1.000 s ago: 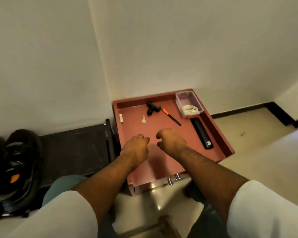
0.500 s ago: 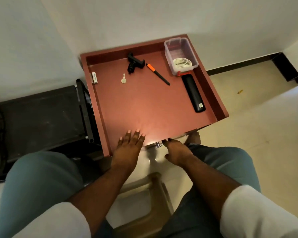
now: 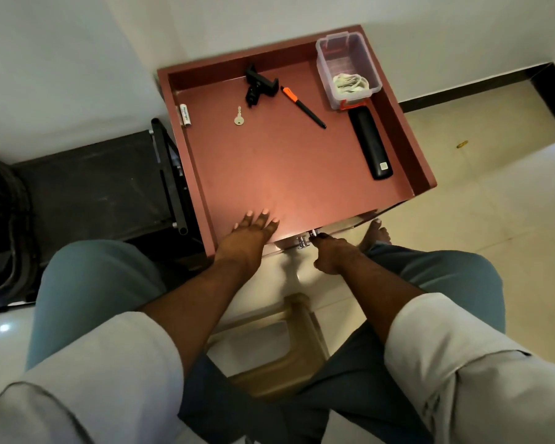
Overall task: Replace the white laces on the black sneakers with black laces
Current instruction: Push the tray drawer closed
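From the head view, the left hand point(image 3: 252, 233) lies flat with fingers straight on the near edge of the red-brown desk point(image 3: 289, 174), while the right hand point(image 3: 332, 254) curls round the small metal handle point(image 3: 306, 238) below that edge, apparently gripping it. The step in hand seems to be opening a drawer under the top, likely to fetch shoes or laces. It would go best with the flat hand steadying the top and the pull coming straight toward the knees, kept slow, since the lap and a plastic stool point(image 3: 289, 341) sit close behind the hands and leave little travel. No black sneakers can be identified; dark shoes sit far left of the left hand, too dim to name. Pale laces point(image 3: 350, 83) lie in a clear box point(image 3: 343, 56) far beyond the right hand. The raised rim bounds three sides; open floor lies right of the right hand.
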